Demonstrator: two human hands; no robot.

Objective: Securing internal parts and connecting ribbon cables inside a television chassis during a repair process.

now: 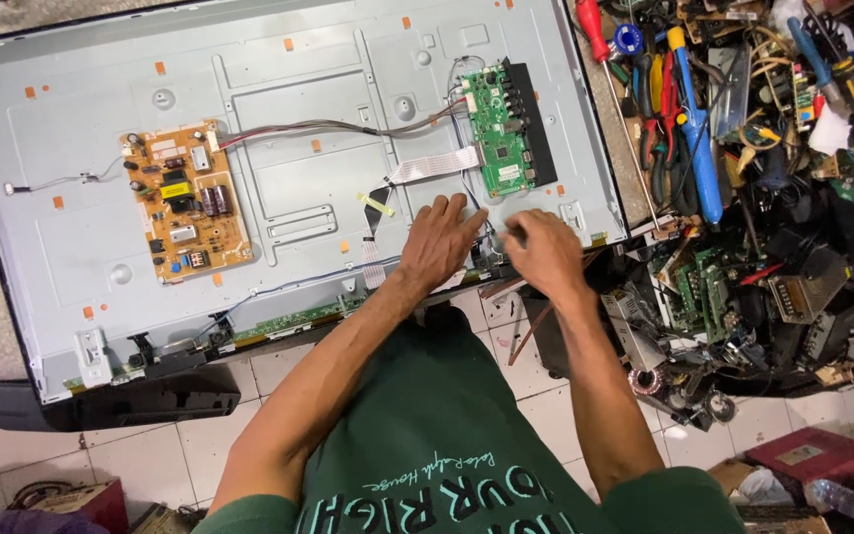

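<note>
Hands — left hand (440, 240), right hand (543, 249) — on grey television back panel (279, 148).

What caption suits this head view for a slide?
Both hands, left hand and right hand, work below the green circuit board on an opened television's metal back panel.

Showing one flat-screen panel (279, 119) lying with its metal back up. Carrying three circuit boards: one tan power board (186, 201), one green main board (498, 131), one narrow green strip board (289, 321) along the near edge. Resting on it, two hands: left hand (439, 240), right hand (543, 249). Lying beside the panel, one blue-handled screwdriver (696, 129) and one red-handled screwdriver (593, 30); the remaining clutter too tangled for counting.
</note>
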